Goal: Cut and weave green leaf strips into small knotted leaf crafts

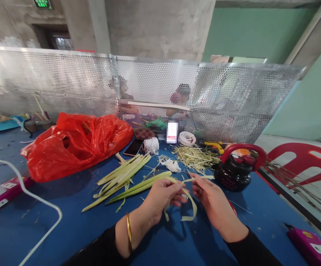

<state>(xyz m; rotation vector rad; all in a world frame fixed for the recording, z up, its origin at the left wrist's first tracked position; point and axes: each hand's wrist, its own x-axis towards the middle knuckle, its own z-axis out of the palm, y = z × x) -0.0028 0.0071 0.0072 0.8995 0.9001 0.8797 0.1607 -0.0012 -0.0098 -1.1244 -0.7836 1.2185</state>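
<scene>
Blue worktop (66,229) runs up to a perforated metal screen (66,81) at twelve o'clock, with people seated behind it. Both hands meet near the middle. The left hand (160,197) and the right hand (214,201) each close their grip on one pale leaf strip (195,210), pinched between thumb and fingertips. The strip's long axis lies nine to three o'clock across the gap between them; a slack loop curls down toward six o'clock, nearer the left hand. A bundle of leaves (121,173) lies at ten o'clock, a red bag (77,144) beyond it, and a black pot (235,170) at two o'clock.
</scene>
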